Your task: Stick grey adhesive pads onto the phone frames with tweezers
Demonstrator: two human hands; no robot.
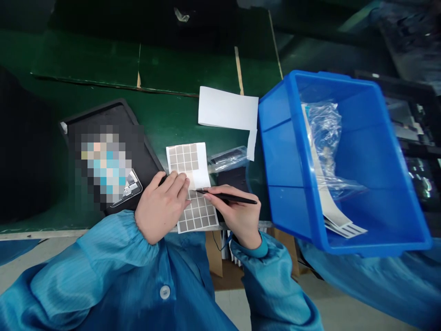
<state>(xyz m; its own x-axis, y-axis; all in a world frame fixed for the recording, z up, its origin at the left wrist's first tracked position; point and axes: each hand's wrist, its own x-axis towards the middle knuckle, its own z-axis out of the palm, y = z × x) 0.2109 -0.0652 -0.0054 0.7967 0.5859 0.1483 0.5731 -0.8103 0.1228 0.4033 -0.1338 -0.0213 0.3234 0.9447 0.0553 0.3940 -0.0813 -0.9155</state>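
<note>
My left hand (161, 207) lies across a white-backed sheet of grey square pads (186, 158), its fingertips pressing on the sheet's middle and hiding that part. My right hand (239, 214) is shut on a pair of slim black tweezers (229, 197). Their fine tips reach left to the sheet, just beside my left fingertips. The sheet's lower rows of pads show below the tweezer tips, and its upper rows show above my left hand.
A black tray (138, 115) with a pixelated patch lies left of my hand on the green mat (172, 119). Beyond the sheet are white paper (227, 109) and a small plastic bag (227, 158). To the right stands a blue plastic bin (275, 138) holding plastic film and pad strips.
</note>
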